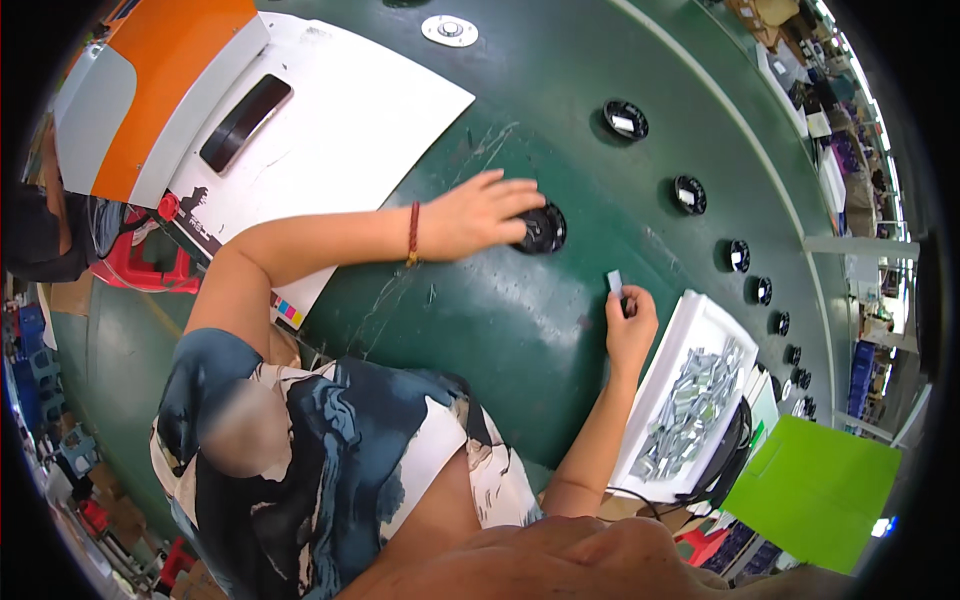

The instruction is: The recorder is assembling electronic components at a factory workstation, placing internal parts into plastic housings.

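The work table (470,330) is smooth, glossy green, with pale scratches and blurred reflections; on it lies a round black part (550,232), shallow and shiny like a small dish; more dishes of this kind, several with a pale rectangle inside, curve in a line on the right, among them a black dish (626,120); a white tray (690,307) with a raised rim holds a loose heap of flat, silvery-grey strips (695,405).

The left hand (485,215) lies over the left edge of the round black part, fingers extended and slightly spread, touching it; whether they grip it I cannot tell; the right hand (632,322) pinches a small grey strip (615,282) between thumb and fingers, its flat end jutting up beyond the fingertips, to the right of and below the black part, apart from it.

The left hand covers part of the dish, and its thumb is hard to make out; the strip's lower end is hidden in the pinch; the farthest dishes are too small to read clearly.
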A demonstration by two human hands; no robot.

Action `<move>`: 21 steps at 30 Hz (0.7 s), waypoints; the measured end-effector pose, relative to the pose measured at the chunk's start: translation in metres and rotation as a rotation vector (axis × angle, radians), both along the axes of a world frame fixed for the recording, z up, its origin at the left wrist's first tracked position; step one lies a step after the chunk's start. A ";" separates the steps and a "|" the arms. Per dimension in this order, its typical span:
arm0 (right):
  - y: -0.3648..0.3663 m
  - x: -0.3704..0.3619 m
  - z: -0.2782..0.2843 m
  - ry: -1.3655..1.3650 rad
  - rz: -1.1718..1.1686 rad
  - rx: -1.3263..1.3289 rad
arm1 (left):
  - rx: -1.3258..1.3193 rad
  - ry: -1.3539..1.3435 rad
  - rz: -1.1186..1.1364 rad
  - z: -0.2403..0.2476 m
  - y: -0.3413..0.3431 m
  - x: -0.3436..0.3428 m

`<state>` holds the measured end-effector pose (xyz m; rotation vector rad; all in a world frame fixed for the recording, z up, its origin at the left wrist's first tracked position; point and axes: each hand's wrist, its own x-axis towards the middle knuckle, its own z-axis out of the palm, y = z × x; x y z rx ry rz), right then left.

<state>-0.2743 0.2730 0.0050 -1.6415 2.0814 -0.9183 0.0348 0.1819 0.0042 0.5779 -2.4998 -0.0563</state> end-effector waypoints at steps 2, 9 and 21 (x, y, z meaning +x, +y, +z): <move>0.001 0.009 0.009 -0.039 0.015 0.005 | 0.063 -0.034 -0.009 -0.001 0.032 -0.004; 0.007 0.060 0.038 -0.072 0.314 -0.013 | 0.382 0.076 -0.069 -0.001 0.050 -0.005; -0.002 0.088 0.039 0.155 0.529 0.000 | 0.621 0.191 -0.080 -0.013 0.046 -0.005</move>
